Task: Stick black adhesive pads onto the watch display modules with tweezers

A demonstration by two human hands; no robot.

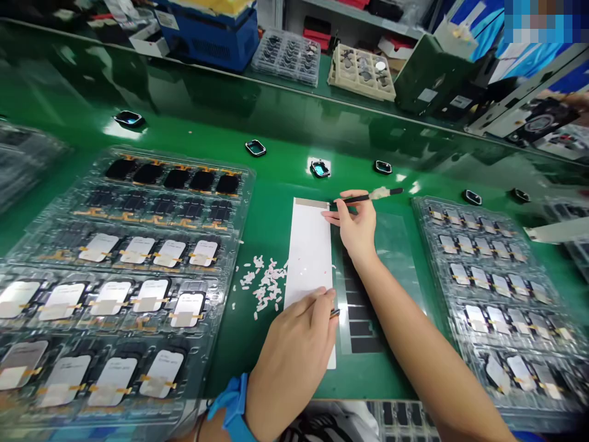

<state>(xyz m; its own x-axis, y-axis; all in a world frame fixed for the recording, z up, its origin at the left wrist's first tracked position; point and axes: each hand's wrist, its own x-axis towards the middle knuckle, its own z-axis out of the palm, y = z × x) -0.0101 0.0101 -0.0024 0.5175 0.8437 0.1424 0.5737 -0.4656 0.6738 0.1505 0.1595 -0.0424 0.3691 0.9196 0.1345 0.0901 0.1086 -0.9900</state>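
Now L hand (pixel 294 344) fingers pinch white strip (pixel 309 252); R hand (pixel 356 227) fingers grasp brush (pixel 368 196).

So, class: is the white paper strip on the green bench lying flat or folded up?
Flat: the white strip lies spread full-length on the bench, both hands pinning it.

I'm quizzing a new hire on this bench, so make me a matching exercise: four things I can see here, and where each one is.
Things
1. white strip
2. brush
3. scraps of peeled film
4. blue wristband

Places
A. on the left wrist
B. held in the right hand
C. flat on the green table, under the left hand
D. loose on the table, just left of the strip

Pairs: 1-C, 2-B, 3-D, 4-A
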